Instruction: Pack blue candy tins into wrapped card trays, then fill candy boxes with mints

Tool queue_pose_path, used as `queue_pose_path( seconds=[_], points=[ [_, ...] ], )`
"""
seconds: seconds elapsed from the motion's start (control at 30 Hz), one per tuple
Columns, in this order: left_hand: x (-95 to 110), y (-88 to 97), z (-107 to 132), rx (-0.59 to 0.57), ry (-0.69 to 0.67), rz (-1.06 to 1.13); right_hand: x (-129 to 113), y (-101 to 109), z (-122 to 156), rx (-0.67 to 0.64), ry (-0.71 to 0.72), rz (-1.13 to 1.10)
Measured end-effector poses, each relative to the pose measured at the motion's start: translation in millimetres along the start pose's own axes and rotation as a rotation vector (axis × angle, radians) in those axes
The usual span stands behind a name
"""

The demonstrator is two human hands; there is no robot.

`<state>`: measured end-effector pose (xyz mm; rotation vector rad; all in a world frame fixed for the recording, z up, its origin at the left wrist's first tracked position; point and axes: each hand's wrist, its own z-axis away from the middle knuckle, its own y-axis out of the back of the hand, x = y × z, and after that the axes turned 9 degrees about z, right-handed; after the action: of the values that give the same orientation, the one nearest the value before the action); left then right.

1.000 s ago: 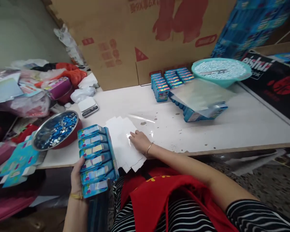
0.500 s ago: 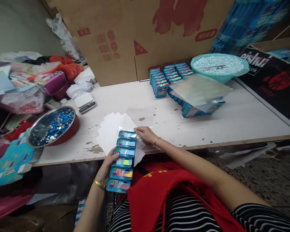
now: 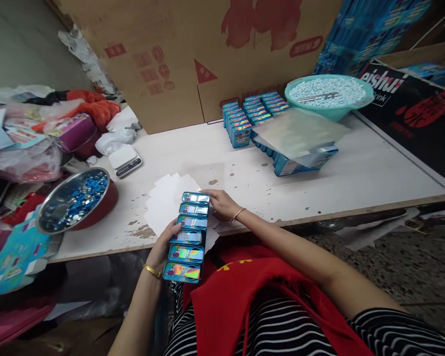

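A row of several small blue tins (image 3: pixel 190 223) with shiny labels lies end to end like a strip, tilted over the table's front edge. My left hand (image 3: pixel 167 236) is closed around the left side of the row, thumb on top near the middle. At the far end, my right hand (image 3: pixel 222 203) pinches the right corner of the last tin; its fingertips are partly hidden behind it. Beneath the row, a fan of white paper sheets (image 3: pixel 161 202) is spread on the table.
On the left stand a metal bowl (image 3: pixel 113 200) of blue and silver pieces and a white scale (image 3: pixel 124 159). Stacked blue boxes (image 3: pixel 241 138), a plastic-covered blue pack (image 3: pixel 287 167) and a turquoise basin (image 3: pixel 333 112) of pale candies are at the back right. A large carton (image 3: pixel 170 106) stands behind.
My right hand has come in against the far end of the tin row; the clear film seen by its fingers no longer shows. The row has tilted slightly, and the view has shifted a little.
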<state>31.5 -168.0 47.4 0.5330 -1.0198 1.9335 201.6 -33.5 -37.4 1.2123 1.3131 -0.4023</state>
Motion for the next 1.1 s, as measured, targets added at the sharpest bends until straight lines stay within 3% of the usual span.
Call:
queue_pose_path(
  seconds=[0.13,0.23,0.33,0.4,0.53,0.67,0.77,0.93,1.1],
  points=[
    [-0.9,-3.9,-16.1,-0.037,0.007,-0.048,6.5,1.5,-7.3,0.068,-0.043,0.029],
    [3.1,2.4,-26.9,-0.012,-0.058,-0.206,8.8,1.1,-11.5,0.085,-0.057,0.070],
    [15.5,20.8,-34.7,0.163,-0.267,-0.539,8.5,-2.9,-12.2,0.047,0.008,0.117],
    [26.9,33.1,-40.9,0.219,-0.442,-0.786,7.3,-6.4,-10.8,0.016,0.073,0.169],
    [45.9,37.5,-69.2,0.177,-0.751,-1.325,4.1,-8.6,-5.0,0.039,0.098,0.401],
    [55.2,24.9,-109.9,0.146,-0.858,-1.745,-2.9,-2.7,-2.3,0.138,0.007,0.706],
    [59.0,22.1,-126.8,0.148,-0.923,-1.822,-13.4,3.0,-6.2,0.163,-0.052,0.831],
    [61.8,27.7,-126.2,0.213,-1.055,-1.666,-31.2,10.4,-9.0,0.179,-0.043,0.790],
    [67.0,26.4,-127.1,0.138,-1.062,-1.637,-29.7,7.6,-0.4,0.089,-0.075,0.812]
  ],
)
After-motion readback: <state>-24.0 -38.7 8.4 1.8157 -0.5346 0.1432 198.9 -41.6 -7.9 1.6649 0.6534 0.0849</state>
